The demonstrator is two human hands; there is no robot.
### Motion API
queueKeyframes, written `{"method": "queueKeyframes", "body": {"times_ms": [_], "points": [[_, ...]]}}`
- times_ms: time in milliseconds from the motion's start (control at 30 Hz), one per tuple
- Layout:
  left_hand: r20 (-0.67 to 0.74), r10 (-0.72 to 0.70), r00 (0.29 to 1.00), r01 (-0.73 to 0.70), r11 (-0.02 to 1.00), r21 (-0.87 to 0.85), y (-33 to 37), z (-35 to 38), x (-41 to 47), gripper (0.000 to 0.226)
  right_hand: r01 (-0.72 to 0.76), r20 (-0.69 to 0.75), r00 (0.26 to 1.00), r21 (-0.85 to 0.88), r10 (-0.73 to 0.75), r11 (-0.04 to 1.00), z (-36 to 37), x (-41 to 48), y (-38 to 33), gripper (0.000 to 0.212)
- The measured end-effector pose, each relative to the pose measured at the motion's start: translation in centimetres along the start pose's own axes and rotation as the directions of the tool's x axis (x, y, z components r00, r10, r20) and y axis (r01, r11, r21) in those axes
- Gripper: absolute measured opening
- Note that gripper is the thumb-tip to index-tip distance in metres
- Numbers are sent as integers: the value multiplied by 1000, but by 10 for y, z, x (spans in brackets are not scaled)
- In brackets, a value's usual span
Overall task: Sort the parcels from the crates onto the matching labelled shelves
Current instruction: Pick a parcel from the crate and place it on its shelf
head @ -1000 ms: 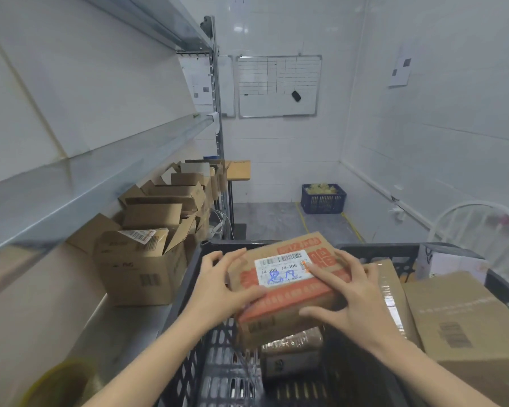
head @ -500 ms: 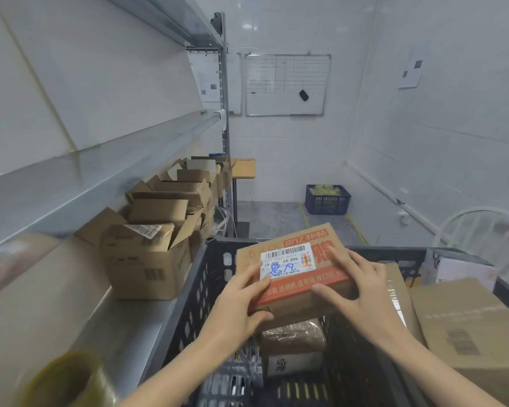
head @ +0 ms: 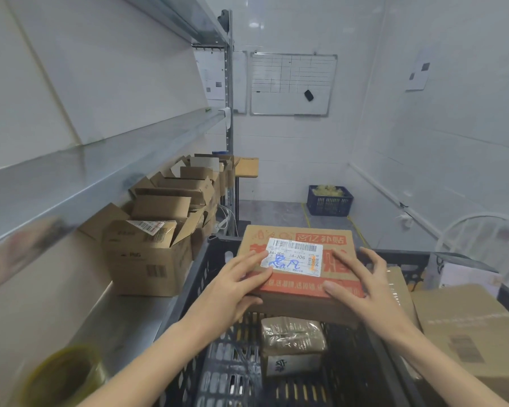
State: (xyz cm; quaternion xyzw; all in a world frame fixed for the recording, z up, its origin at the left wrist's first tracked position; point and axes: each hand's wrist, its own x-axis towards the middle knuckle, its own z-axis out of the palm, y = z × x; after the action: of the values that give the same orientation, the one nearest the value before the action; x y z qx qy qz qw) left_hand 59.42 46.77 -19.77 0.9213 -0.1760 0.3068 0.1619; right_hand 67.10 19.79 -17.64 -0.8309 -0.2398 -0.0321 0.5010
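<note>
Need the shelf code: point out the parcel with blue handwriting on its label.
The orange-printed box between left hand and right hand, over the crate. The taped parcel below and the plain box at right show no blue writing.

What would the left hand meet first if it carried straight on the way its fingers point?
The left hand rests on the parcel, so it would slide across the white label first. Beyond the parcel's far edge the way looks free, though depth is unclear.
</note>
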Motion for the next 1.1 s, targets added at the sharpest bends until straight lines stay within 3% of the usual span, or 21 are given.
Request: {"method": "queueKeyframes", "body": {"times_ms": [133, 200, 267, 333, 433, 533, 633, 833, 967, 1100], "points": [[-15, -12, 1000, 12, 1000, 22, 0, 0, 0, 61, -5, 15, 1000, -15, 5, 1000, 2, 6, 9, 77], [-29, -180, 983, 175, 975, -134, 7, -1, 2, 67, -14, -13, 1000, 27, 14, 1000, 10, 5, 15, 80], [12, -403, 915, 386, 868, -311, 20, 1, 6, 74, -44, -70, 996, 120, 52, 992, 22, 3, 15, 78], [40, -505, 862, 498, 830, -249, 28, 13, 8, 61, -52, -128, 989, 214, 81, 975, 33, 2, 9, 68], [69, -608, 791, 592, 733, -334, 33, 28, 9, 48, -34, -180, 981, 208, 73, 977, 40, 3, -2, 54], [47, -654, 755, 611, 675, -414, 41, 34, 16, 48, -15, -194, 980, 177, 50, 984, 43, 3, -5, 55], [24, -688, 725, 596, 610, -522, 54, 31, 24, 64, -21, -191, 981, 113, 43, 993, 53, -1, -8, 67], [69, -731, 678, 595, 491, -636, 46, 22, 21, 59, 59, -183, 983, 221, -18, 974, 57, -12, -21, 81], [9, -715, 699, 522, 501, -690, 39, 21, 20, 65, 101, -164, 985, 343, -46, 934, 53, -7, -25, 121], [0, -688, 726, 487, 514, -706, 30, 20, 18, 64, 50, -94, 995, 399, -13, 916, 46, 1, -23, 129]]}}
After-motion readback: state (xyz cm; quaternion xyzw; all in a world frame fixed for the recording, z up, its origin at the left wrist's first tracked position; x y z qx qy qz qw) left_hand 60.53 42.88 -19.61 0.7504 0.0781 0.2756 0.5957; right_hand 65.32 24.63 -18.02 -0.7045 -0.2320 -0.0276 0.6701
